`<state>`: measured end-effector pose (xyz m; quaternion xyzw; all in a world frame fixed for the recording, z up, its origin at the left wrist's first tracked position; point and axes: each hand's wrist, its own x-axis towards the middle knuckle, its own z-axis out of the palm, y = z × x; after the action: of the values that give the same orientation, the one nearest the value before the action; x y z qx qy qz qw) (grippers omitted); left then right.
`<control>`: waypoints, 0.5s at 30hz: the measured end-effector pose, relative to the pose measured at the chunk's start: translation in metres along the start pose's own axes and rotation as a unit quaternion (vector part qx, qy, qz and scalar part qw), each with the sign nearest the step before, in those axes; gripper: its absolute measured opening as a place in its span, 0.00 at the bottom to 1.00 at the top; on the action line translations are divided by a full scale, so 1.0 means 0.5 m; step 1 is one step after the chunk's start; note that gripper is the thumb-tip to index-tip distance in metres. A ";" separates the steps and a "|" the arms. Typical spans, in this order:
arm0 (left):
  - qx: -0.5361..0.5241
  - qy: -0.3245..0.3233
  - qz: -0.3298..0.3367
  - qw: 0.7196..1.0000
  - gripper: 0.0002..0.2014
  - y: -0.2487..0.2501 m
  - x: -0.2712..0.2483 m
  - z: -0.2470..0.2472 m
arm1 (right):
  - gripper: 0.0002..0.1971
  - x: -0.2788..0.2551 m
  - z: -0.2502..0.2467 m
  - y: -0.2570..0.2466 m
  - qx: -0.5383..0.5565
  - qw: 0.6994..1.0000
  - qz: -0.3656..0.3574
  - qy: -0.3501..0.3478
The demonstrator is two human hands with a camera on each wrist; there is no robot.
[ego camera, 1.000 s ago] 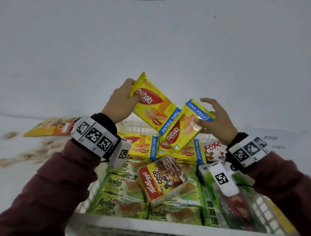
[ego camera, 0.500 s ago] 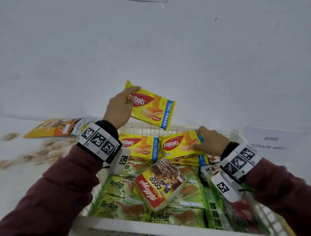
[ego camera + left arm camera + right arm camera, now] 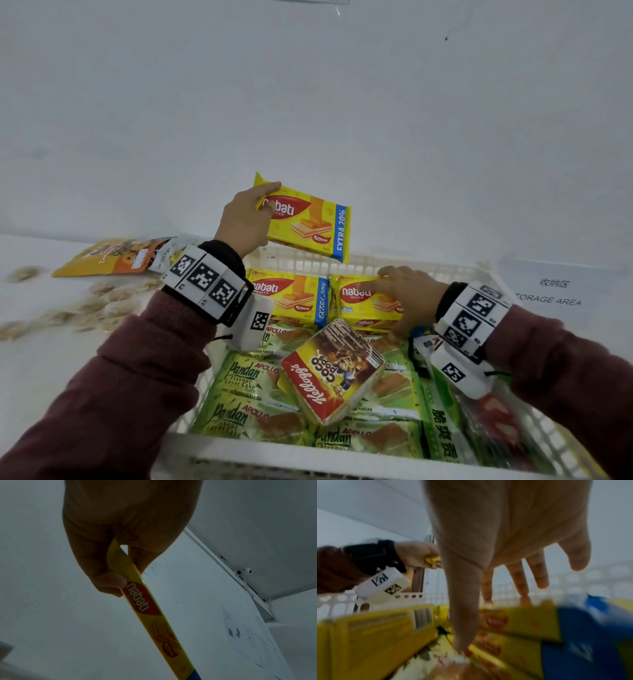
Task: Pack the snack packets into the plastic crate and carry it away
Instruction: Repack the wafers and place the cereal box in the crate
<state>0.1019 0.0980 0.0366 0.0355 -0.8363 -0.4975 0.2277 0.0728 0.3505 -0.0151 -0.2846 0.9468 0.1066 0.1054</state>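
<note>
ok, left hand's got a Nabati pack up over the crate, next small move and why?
Probably lower the held Nabati pack onto the Nabati pack lying at the back left: the left hand pinches it above the crate, while the right hand rests flat on the neighbouring stack.

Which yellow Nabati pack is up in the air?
The Nabati pack that the left hand holds above the crate; the others lie inside.

White crate (image 3: 346,263) full; yellow Nabati packet (image 3: 308,224) raised above.
</note>
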 end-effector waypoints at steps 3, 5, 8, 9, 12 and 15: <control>-0.005 0.002 -0.010 1.000 0.19 -0.001 0.000 -0.001 | 0.40 0.017 0.001 -0.009 0.054 0.998 0.000 0.018; -0.006 0.001 -0.019 1.000 0.19 -0.003 0.002 -0.003 | 0.39 0.024 -0.001 -0.013 0.057 0.998 0.004 0.024; -0.004 -0.010 -0.030 0.999 0.19 -0.005 0.004 -0.005 | 0.41 0.032 0.000 -0.022 0.044 0.999 0.012 0.018; -0.002 -0.016 -0.034 0.999 0.19 -0.006 0.004 -0.005 | 0.42 0.034 0.000 -0.025 0.034 0.999 0.014 0.017; 0.008 -0.036 -0.042 0.998 0.19 -0.007 0.004 -0.005 | 0.43 0.040 -0.002 -0.028 0.017 1.000 0.017 0.018; 0.022 -0.058 -0.059 0.996 0.18 -0.008 0.006 -0.008 | 0.43 0.040 0.000 -0.023 0.031 0.999 0.017 0.017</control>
<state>0.1003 0.0919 0.0356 0.0611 -0.8551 -0.4931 0.1481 0.0631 0.3309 -0.0217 -0.2673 0.9560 0.0735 0.0963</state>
